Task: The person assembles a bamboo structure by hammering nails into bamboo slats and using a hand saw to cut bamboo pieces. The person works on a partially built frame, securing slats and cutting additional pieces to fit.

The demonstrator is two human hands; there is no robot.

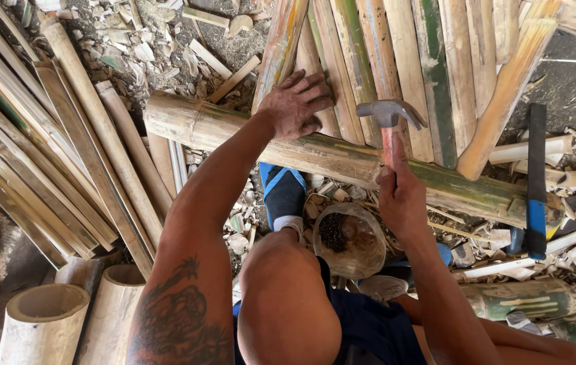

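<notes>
Hammer, steel claw head on a red handle | our right hand clamped on its handle, head over split bamboo slats | left hand flat, pressing slats onto thick green bamboo pole | risk: fingers near strike zone (glancing blow likely), slat may split.

One hammer (steel-headed), two hands.

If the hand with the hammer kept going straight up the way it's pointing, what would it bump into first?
Probably the bamboo slats. The right hand holds a hammer aimed up the picture, its head already over the slats lying on the thick bamboo pole. How high the head hangs above them is unclear.
</notes>
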